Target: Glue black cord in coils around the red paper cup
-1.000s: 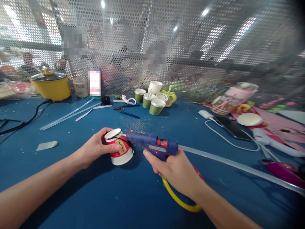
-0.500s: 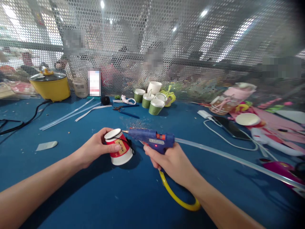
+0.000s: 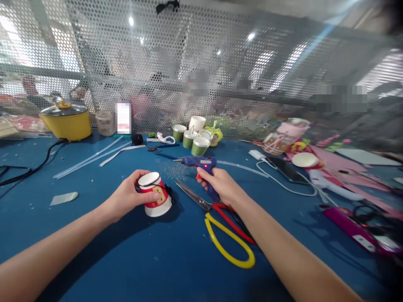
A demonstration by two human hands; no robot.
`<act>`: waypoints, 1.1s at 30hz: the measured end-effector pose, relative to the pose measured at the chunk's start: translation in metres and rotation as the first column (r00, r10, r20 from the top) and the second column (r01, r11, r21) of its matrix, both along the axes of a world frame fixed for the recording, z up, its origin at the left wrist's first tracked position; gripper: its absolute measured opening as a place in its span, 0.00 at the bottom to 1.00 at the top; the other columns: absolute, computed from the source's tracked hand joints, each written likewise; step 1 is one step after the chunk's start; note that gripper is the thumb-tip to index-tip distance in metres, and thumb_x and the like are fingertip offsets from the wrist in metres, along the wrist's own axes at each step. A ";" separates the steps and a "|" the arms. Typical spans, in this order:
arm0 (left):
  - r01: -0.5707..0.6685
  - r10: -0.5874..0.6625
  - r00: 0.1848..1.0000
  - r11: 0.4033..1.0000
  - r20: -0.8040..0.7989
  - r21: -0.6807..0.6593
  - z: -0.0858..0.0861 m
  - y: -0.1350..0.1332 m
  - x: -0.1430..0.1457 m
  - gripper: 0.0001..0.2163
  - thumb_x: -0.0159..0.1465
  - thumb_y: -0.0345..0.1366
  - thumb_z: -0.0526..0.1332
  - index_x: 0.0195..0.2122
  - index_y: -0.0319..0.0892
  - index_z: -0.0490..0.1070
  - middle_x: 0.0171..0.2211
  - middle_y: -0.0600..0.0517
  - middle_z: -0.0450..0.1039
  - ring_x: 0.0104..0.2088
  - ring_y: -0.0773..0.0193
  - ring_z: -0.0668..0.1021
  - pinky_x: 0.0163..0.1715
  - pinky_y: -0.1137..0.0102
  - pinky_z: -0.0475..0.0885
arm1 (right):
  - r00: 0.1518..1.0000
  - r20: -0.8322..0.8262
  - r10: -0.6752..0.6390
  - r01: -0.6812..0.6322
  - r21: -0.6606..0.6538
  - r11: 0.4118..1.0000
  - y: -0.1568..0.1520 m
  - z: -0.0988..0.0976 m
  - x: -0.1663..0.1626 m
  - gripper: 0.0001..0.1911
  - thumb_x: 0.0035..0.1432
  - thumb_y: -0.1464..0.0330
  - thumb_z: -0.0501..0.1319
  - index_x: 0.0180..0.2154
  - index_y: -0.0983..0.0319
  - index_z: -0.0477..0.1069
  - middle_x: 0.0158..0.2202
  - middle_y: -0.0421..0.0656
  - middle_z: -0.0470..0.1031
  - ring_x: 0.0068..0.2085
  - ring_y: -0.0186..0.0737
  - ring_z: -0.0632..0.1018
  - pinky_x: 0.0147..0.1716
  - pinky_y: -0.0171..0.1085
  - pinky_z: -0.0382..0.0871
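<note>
Head view looks down on a blue tabletop (image 3: 132, 260) backed by a perforated metal screen (image 3: 220, 63), with a blurred workroom behind it. Left hand (image 3: 129, 197) is curled round one upside-down red and white paper cup (image 3: 155, 194), tilted on the tabletop, thumb across its side. Right hand (image 3: 218, 184) is closed on the grip of one blue glue gun (image 3: 198, 162), held beyond the cup and apart from it, nozzle pointing left, a clear glue stick trailing from its rear. One pair of scissors (image 3: 217, 222) with red and yellow handles lies just beside the cup, under the right forearm. Four green and white cups (image 3: 192, 138) cluster by the screen. One yellow pot (image 3: 66, 121) stands at far left. Clutter crowds the right edge; the near tabletop lies bare.
</note>
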State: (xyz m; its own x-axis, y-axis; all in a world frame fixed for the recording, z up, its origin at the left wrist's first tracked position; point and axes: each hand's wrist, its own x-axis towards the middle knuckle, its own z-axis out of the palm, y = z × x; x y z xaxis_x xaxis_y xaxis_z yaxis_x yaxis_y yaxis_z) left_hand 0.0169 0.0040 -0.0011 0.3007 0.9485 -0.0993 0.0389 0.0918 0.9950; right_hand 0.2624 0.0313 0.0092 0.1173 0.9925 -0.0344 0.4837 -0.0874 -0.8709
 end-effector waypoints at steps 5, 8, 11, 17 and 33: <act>0.000 0.000 1.000 1.000 -0.015 0.008 0.000 0.000 0.000 0.26 0.43 0.42 0.70 0.40 0.41 0.62 0.35 0.50 0.72 0.35 0.61 0.75 0.37 0.66 0.70 | 0.971 0.223 -0.091 0.093 -0.001 0.996 0.029 -0.016 0.008 0.15 0.54 0.59 0.56 0.21 0.61 0.62 0.16 0.40 0.67 0.17 0.33 0.70 0.18 0.33 0.63; 0.002 -0.002 1.000 1.000 -0.013 0.004 0.001 0.000 -0.001 0.26 0.43 0.42 0.70 0.40 0.40 0.62 0.35 0.50 0.72 0.35 0.60 0.76 0.36 0.67 0.70 | 0.911 0.398 -0.110 0.107 0.030 0.994 0.039 -0.019 0.012 0.18 0.53 0.59 0.57 0.17 0.61 0.61 0.17 0.43 0.68 0.23 0.40 0.74 0.23 0.36 0.65; 0.014 -0.014 1.000 1.000 -0.018 0.004 0.002 0.000 -0.002 0.26 0.43 0.43 0.70 0.40 0.41 0.62 0.35 0.50 0.72 0.35 0.60 0.76 0.36 0.67 0.71 | 0.831 0.540 -0.135 0.102 0.090 0.991 0.039 -0.014 0.009 0.17 0.51 0.62 0.60 0.15 0.61 0.63 0.23 0.50 0.72 0.35 0.51 0.76 0.32 0.41 0.66; 0.022 -0.022 1.000 1.000 -0.010 -0.002 0.003 -0.001 -0.001 0.26 0.43 0.43 0.70 0.40 0.40 0.62 0.35 0.50 0.73 0.35 0.59 0.76 0.37 0.66 0.70 | 0.802 0.597 0.006 -0.156 0.200 0.967 0.001 0.015 -0.029 0.07 0.51 0.64 0.62 0.30 0.61 0.72 0.37 0.45 0.72 0.41 0.41 0.72 0.42 0.37 0.64; 0.183 -0.181 0.983 0.981 0.034 -0.062 0.005 -0.008 0.003 0.24 0.41 0.38 0.71 0.37 0.40 0.64 0.33 0.51 0.72 0.35 0.60 0.75 0.37 0.66 0.69 | 0.883 0.090 0.460 -0.469 0.172 0.866 -0.055 0.029 -0.059 0.07 0.58 0.66 0.54 0.29 0.60 0.59 0.25 0.37 0.68 0.24 0.30 0.67 0.24 0.32 0.63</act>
State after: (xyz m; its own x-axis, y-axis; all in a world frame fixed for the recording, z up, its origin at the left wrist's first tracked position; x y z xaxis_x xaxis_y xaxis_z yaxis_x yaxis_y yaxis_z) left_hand 0.0195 -0.0041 0.0039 0.4714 0.8695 -0.1474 0.0332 0.1495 0.9882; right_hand 0.2032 -0.0237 0.0379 -0.3620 0.9204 0.1474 0.4669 0.3159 -0.8259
